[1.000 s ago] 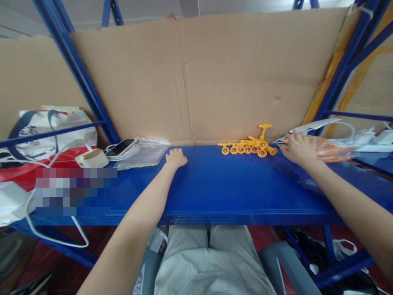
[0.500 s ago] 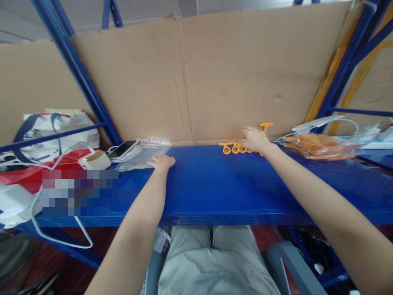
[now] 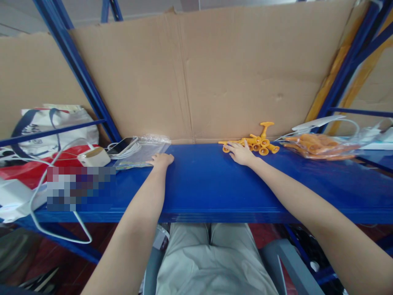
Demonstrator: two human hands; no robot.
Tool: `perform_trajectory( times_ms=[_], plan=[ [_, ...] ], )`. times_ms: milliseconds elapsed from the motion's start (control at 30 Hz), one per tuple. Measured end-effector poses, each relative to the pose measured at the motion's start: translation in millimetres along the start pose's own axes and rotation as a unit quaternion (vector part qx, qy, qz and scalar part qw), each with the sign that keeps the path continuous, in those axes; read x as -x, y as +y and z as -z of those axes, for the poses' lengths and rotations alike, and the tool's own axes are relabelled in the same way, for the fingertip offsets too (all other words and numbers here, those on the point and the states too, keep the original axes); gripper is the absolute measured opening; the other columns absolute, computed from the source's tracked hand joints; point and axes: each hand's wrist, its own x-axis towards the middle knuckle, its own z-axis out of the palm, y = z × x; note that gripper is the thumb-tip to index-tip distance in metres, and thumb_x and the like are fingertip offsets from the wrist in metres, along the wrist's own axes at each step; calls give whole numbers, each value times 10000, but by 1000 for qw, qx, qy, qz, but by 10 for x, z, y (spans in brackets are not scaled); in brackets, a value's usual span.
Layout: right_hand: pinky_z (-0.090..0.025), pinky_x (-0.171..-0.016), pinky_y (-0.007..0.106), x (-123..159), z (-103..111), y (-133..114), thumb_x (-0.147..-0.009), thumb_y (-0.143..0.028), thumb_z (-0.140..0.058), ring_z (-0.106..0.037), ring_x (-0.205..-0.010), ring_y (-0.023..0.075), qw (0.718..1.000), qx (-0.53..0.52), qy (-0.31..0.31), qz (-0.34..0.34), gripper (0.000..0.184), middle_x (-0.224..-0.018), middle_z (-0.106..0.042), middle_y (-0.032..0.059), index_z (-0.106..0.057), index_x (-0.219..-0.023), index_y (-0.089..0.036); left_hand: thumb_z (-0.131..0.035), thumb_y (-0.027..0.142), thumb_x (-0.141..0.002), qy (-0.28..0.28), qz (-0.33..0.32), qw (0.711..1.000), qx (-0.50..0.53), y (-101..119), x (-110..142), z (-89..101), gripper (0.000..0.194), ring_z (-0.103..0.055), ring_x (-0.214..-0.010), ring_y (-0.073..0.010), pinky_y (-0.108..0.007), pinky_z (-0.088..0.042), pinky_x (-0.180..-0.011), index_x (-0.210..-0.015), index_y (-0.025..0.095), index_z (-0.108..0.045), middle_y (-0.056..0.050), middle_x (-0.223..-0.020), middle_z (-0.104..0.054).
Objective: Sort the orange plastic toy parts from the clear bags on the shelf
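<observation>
On the blue shelf top, toward the back, lies a row of yellow-orange plastic pieces [image 3: 264, 143], each with a flared round end. One T-shaped piece [image 3: 265, 128] sticks up behind the others. My right hand [image 3: 242, 153] rests over the left part of this row, fingers spread, hiding several pieces; I see nothing gripped in it. Farther left, my left hand [image 3: 162, 159] lies palm down with its fingers apart at the right edge of a stack of clear plastic bags [image 3: 143, 153]. Its fingertips touch or hover over the bags; I cannot tell which.
A clear bag of orange pieces [image 3: 319, 145] lies at the right, with a white power strip [image 3: 319, 123] behind it. A phone [image 3: 124, 146], cables, a white charger [image 3: 93, 157] and a cloth bag [image 3: 61, 129] crowd the left. Tall cardboard [image 3: 245, 73] backs the blue shelf [image 3: 208, 184].
My right hand has moved left from the bag of orange pieces to the row of loose ones. My left hand has shifted slightly left to the clear bags' edge.
</observation>
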Motion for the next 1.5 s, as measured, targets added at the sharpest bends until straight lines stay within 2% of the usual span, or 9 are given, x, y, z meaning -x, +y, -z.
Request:
perform_trajectory(
  times_ms=[100,200,333,500,667,900,1167,1333,1500],
  plan=[
    [-147,-1134,733,-13,26,-17,-922,-155,-379,-404,-1424,320,1000,1,-1,10,617,-1581,-387,100,-400,-1521,-303,-373,391,-897,-7,-11,1000,-1,47,65,57,655,-258,-1472,-443,-678,-309,-1106,-1464,80,-473,-258,-1568,-344],
    [-155,-1151,705,-32,32,-26,-911,-96,-338,-375,-1446,285,1000,3,-7,26,658,-1609,-337,67,-382,-1528,-322,-439,330,-858,27,-54,998,8,113,137,128,652,-267,-1454,-477,-762,-269,-1077,-1470,106,-470,-258,-1548,-378],
    [-152,-1145,713,-58,11,-23,-905,-60,-303,-395,-1434,262,999,2,-22,30,641,-1551,-441,60,-474,-1468,-315,-513,179,-778,76,-136,988,-12,234,262,237,666,-296,-1449,-427,-744,-196,-1131,-1443,144,-500,-212,-1525,-434],
    [-172,-1163,653,-34,65,-82,-939,-126,-352,-463,-1378,282,1000,4,-14,15,517,-1473,-529,135,-527,-1418,-209,-445,35,-766,69,-303,950,15,421,443,268,631,-415,-1410,-300,-521,-290,-1192,-1364,169,-596,-115,-1486,-521],
    [-291,-1101,563,-5,176,-241,-969,-243,-413,-543,-1268,336,998,57,6,-37,388,-1316,-623,218,-591,-1289,-117,-409,-41,-683,-49,-449,889,74,558,517,139,719,-605,-1240,-159,-267,-418,-1101,-1291,240,-674,10,-1214,-730],
    [-387,-987,479,-2,241,-324,-948,-270,-375,-608,-1169,355,990,81,7,-116,428,-1161,-687,261,-607,-1235,-54,-454,-52,-698,-47,-418,905,66,527,433,124,692,-684,-1107,-174,-305,-478,-1005,-1294,230,-667,5,-882,-796],
    [-521,-891,384,-14,271,-245,-903,-244,-475,-665,-1126,317,980,-24,-53,-188,416,-1200,-694,214,-631,-1255,-85,-477,-23,-706,-38,-367,928,44,455,326,113,602,-688,-1080,-177,-343,-441,-1030,-1179,253,-728,11,-841,-795],
    [-540,-841,327,-39,341,-143,-875,-217,-529,-713,-984,272,968,-116,6,-223,302,-1021,-754,151,-730,-1075,-115,-485,2,-697,-56,-356,931,55,445,259,80,565,-715,-973,-183,-310,-507,-920,-1132,248,-748,16,-862,-796],
    [-534,-870,334,-59,406,10,-829,-161,-586,-701,-965,245,947,-217,105,-211,325,-1031,-752,127,-713,-1124,-108,-485,32,-701,-64,-345,934,69,437,224,62,539,-724,-900,-183,-254,-543,-821,-1120,228,-762,2,-849,-793]
  ],
)
